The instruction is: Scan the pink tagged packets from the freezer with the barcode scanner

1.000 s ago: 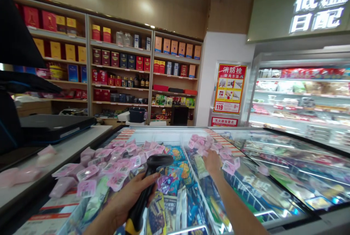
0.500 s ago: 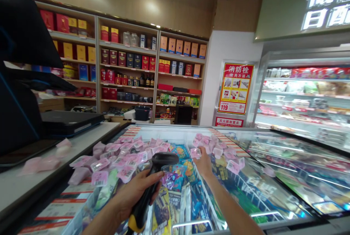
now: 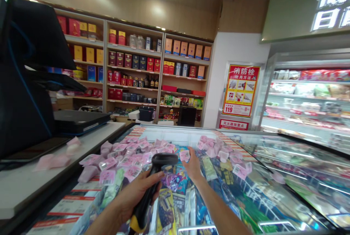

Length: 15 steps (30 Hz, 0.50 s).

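My left hand [image 3: 139,191] is wrapped round the black and yellow handle of a barcode scanner [image 3: 164,159], its head pointing right. Between the fingertips of my right hand [image 3: 193,164] is a small pink jelly cup [image 3: 184,155] with a white barcode label, held just right of the scanner head. A heap of similar pink cups [image 3: 120,154] lies on the glass lid of the freezer to the left. Another group of pink cups [image 3: 216,147] lies to the right of my right hand. Colourful frozen packets [image 3: 166,209] show through the glass below both hands.
On the left, a white counter [image 3: 24,187] carries a black point-of-sale terminal [image 3: 30,70] and a few pink cups [image 3: 51,162]. Shelves of boxes [image 3: 133,60] stand behind the freezer. A lit refrigerated display [image 3: 306,100] is at the right.
My right hand has moved left with a pink cup, away from the right-hand group and closer to the scanner head. My left hand keeps the scanner in nearly the same place. The view has shifted slightly.
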Tool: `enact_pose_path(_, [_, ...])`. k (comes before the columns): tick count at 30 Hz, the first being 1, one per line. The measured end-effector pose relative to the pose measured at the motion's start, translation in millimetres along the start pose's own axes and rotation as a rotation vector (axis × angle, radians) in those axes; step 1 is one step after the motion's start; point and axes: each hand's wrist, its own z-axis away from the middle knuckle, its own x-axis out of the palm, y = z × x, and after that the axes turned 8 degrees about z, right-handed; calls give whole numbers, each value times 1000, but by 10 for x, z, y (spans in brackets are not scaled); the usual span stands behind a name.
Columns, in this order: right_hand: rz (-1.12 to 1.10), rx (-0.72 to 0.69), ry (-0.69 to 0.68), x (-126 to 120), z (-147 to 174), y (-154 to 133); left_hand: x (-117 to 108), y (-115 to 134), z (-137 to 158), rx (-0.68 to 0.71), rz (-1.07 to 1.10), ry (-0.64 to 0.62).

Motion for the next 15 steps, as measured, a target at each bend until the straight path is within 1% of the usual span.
enact_pose_path(4, [37, 62, -24, 159, -38, -41, -125, 17, 46, 17, 0, 54])
enact_pose_path(7, [49, 95, -61, 298, -78, -134, -222, 18, 81, 18, 7, 110])
enact_pose_path(11, [47, 79, -126, 503, -126, -309, -328, 1, 106, 18, -4, 121])
enact_pose_path(15, [20, 50, -163, 709, -152, -452, -358, 11, 116, 19, 21, 140])
